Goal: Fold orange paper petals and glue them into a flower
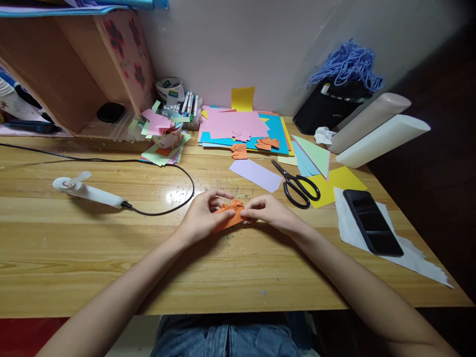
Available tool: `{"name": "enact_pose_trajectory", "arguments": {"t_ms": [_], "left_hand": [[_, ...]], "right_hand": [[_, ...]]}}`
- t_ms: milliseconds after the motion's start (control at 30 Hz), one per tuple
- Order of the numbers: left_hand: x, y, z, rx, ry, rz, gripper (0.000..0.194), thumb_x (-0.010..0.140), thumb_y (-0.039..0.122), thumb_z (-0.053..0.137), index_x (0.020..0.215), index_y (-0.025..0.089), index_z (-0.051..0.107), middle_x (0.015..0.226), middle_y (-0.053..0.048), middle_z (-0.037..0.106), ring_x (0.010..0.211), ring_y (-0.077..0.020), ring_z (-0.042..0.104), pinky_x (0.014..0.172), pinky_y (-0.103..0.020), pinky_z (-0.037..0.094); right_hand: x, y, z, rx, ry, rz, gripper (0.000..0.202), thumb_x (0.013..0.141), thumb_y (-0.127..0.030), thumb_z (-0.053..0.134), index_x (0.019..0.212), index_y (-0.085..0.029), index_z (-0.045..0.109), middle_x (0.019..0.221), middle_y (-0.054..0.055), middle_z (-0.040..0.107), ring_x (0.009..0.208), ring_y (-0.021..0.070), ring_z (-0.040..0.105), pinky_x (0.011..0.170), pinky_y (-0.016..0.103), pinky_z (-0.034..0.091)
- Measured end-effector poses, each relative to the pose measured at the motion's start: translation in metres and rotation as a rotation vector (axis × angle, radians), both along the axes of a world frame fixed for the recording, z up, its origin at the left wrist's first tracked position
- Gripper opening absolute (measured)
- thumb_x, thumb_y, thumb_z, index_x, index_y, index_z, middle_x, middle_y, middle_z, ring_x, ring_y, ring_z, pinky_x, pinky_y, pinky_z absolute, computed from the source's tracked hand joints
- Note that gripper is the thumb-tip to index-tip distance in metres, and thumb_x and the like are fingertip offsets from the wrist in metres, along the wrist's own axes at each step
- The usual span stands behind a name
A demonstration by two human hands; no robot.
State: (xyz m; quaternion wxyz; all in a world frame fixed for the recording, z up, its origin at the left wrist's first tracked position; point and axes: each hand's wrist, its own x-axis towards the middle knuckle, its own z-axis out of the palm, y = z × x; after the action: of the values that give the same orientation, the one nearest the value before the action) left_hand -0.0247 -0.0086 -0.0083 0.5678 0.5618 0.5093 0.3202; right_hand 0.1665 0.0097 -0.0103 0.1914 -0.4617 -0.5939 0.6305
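A folded piece of orange paper (231, 221) is held just over the wooden table, its upper edge creased into small pointed flaps. My left hand (204, 214) grips its left part, thumb pressed on the front. On the right side, my right hand (266, 212) pinches the paper between thumb and fingers; some fingertips are hidden behind it. Beyond the hands lie a small orange folded paper piece (239, 151) and another orange folded piece (267, 143). A lilac paper strip (256, 175) and black-handled scissors (296, 184) are close to my right hand.
A white corded tool (89, 191) lies at left, its black cable (191, 178) looping toward my left hand. Coloured sheets (234, 124) are stacked at the back. A phone (372, 222) rests on white tissue at right, near yellow paper (340, 184). A cardboard box (126, 59) stands back left.
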Motion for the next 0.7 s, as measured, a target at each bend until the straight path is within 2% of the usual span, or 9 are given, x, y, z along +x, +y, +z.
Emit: {"name": "enact_pose_trajectory", "arguments": {"t_ms": [200,300,500,700], "left_hand": [[0.0009,-0.0004,0.0022,-0.049,0.002,0.006,0.041,0.066,0.028,0.066,0.102,0.013,0.055,0.077,-0.005,0.065,0.066,-0.0137,0.06,0.058,-0.023,0.044],[0.0004,-0.0013,0.0035,-0.025,0.007,0.009,0.041,0.066,0.029,0.066,0.103,0.014,0.055,0.076,-0.004,0.064,0.065,-0.0127,0.058,0.057,-0.022,0.043],[-0.001,-0.002,0.0037,0.055,0.044,0.025,0.038,0.067,0.027,0.064,0.102,0.014,0.056,0.068,0.0,0.06,0.058,-0.0101,0.053,0.054,-0.02,0.039],[-0.0014,-0.0013,0.0059,0.091,0.059,0.043,0.035,0.068,0.024,0.063,0.1,0.014,0.056,0.07,0.0,0.059,0.061,-0.0103,0.053,0.057,-0.021,0.041]], "right_hand": [[-0.0061,-0.006,0.0028,0.051,-0.035,-0.068,0.023,0.071,-0.032,0.063,0.062,-0.012,0.061,0.055,-0.001,0.055,0.05,0.0069,0.046,0.048,0.02,0.033],[-0.0065,-0.0076,0.002,0.096,-0.029,-0.096,0.022,0.072,-0.032,0.063,0.063,-0.012,0.061,0.057,-0.001,0.056,0.052,0.0078,0.047,0.05,0.021,0.035],[-0.0046,-0.0066,0.0057,0.047,0.014,-0.024,0.017,0.07,-0.027,0.064,0.064,-0.012,0.062,0.058,-0.001,0.057,0.053,0.0074,0.048,0.05,0.02,0.035],[-0.0045,-0.0052,0.0047,0.019,0.074,-0.036,0.011,0.07,-0.023,0.062,0.07,-0.012,0.064,0.063,0.0,0.061,0.057,0.0085,0.053,0.056,0.022,0.041]]}}
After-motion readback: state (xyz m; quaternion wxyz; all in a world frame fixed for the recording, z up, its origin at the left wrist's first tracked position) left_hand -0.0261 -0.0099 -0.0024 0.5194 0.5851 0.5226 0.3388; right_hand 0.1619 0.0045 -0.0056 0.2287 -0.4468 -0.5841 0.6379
